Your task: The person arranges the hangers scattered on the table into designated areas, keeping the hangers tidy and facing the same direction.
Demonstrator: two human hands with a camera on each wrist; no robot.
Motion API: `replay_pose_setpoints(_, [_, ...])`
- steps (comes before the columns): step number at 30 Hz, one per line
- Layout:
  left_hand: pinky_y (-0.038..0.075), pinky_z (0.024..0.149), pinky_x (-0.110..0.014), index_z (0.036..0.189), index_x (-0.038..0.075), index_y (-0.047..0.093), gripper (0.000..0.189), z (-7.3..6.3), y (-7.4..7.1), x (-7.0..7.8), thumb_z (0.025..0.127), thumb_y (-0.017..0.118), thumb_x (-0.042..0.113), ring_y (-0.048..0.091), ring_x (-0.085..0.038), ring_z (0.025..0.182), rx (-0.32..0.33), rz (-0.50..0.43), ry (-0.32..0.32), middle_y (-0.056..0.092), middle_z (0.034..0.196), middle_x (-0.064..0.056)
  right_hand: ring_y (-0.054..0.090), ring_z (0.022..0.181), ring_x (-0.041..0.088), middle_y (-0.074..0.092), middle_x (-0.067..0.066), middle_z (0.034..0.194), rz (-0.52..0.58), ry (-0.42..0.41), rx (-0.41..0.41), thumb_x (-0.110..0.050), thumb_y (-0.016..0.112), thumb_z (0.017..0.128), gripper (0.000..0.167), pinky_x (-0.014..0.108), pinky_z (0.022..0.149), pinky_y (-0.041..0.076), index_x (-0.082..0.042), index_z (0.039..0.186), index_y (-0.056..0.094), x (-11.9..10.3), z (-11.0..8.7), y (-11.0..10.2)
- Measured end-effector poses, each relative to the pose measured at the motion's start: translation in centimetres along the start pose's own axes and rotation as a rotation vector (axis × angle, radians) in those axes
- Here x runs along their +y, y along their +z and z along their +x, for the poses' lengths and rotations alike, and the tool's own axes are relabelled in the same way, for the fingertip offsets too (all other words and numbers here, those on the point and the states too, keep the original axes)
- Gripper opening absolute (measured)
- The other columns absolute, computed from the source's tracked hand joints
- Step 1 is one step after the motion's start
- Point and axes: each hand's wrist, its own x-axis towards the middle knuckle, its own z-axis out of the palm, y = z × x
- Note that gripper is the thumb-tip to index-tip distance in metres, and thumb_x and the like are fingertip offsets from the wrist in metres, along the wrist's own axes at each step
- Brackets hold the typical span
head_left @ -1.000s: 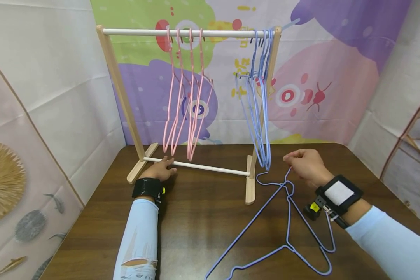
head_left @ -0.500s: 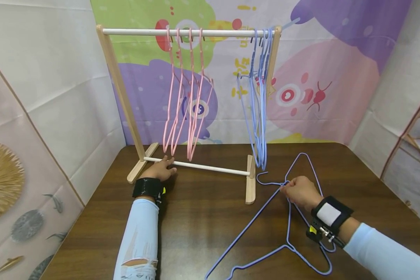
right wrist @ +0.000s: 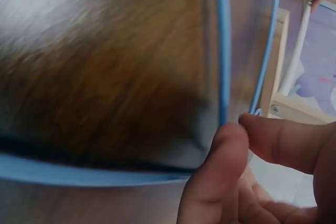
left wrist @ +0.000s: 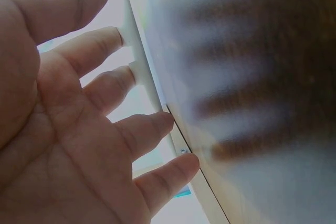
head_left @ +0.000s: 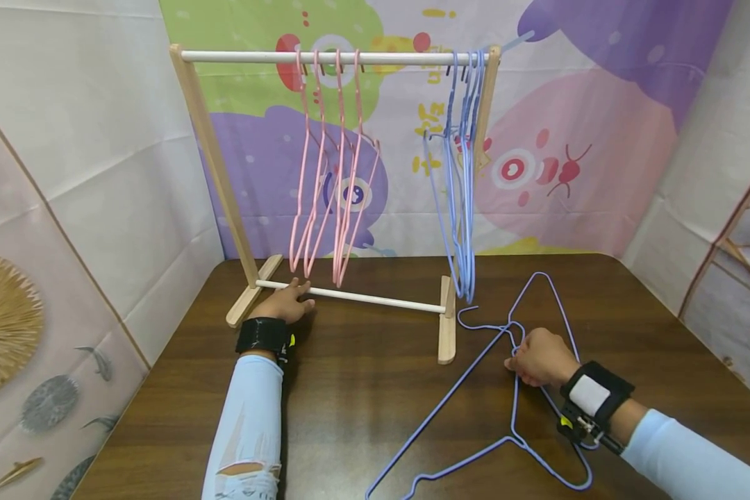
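Two or more overlapping blue clothes hangers (head_left: 444, 411) lie on the table at the right. At their crossing wires, near the neck, my right hand (head_left: 540, 357) pinches a hanger. In the right wrist view its thumb and index finger (right wrist: 223, 153) meet at the blue wire (right wrist: 224, 51). My left hand (head_left: 281, 303) rests by the rack's white lower bar (head_left: 375, 298), fingers straight and spread. The left wrist view shows its bare palm (left wrist: 68, 145), with fingertips against the bar.
A wooden rack (head_left: 215, 160) stands at the back of the table. Several pink hangers (head_left: 304, 167) hang mid-rod, and several blue hangers (head_left: 469, 180) are bunched at its right end. A patterned cloth (head_left: 556, 125) hangs behind.
My right hand has moved towards me, from the far end of a lying hanger to the neck, uncovering that end. The hung blue hangers swung slightly left. My left hand stays put.
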Motion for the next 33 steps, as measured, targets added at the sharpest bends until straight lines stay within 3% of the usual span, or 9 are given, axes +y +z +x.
replay_pose_setpoints(9, [0.016, 0.12, -0.066, 0.16, 0.0, 0.026, 0.061, -0.1, -0.1, 0.1, 0.108, 0.045, 0.026, 0.015, -0.061, 0.146, -0.003, 0.001, 0.005, 0.01, 0.164, -0.035, 0.058, 0.044, 0.01, 0.061, 0.003, 0.052, 0.024, 0.05, -0.022, -0.004, 0.079, 0.079, 0.023, 0.024, 0.043, 0.052, -0.006, 0.064, 0.063, 0.3, -0.5, 0.1])
replay_pose_setpoints(15, [0.016, 0.12, -0.067, 0.16, -0.001, 0.027, 0.061, 0.0, -0.1, 0.0, 0.108, 0.046, 0.026, 0.014, -0.063, 0.145, -0.009, 0.0, 0.009, 0.01, 0.164, -0.035, 0.061, 0.048, 0.011, 0.062, 0.005, 0.056, 0.108, 0.025, -0.01, 0.003, 0.075, 0.077, 0.018, 0.025, 0.046, 0.055, -0.003, 0.072, 0.059, 0.5, -0.6, 0.2])
replay_pose_setpoints(25, [0.015, 0.12, -0.066, 0.16, 0.0, 0.027, 0.061, 0.1, 0.0, -0.1, 0.108, 0.046, 0.026, 0.012, -0.063, 0.145, -0.011, -0.01, 0.0, 0.01, 0.164, -0.034, 0.063, 0.052, 0.013, 0.061, 0.007, 0.066, 0.2, 0.014, -0.019, 0.006, 0.064, 0.084, 0.004, 0.028, 0.048, 0.057, 0.005, 0.084, 0.06, -0.6, -0.7, -0.2])
replay_pose_setpoints(33, [0.017, 0.12, -0.066, 0.161, 0.001, 0.026, 0.062, 0.0, -0.1, -0.1, 0.108, 0.046, 0.027, 0.013, -0.062, 0.146, -0.017, -0.012, -0.007, 0.009, 0.165, -0.033, 0.06, 0.052, 0.013, 0.062, 0.006, 0.072, 0.174, -0.034, 0.006, 0.003, 0.061, 0.088, 0.011, 0.026, 0.046, 0.054, 0.01, 0.096, 0.064, -1.5, 0.0, -0.8])
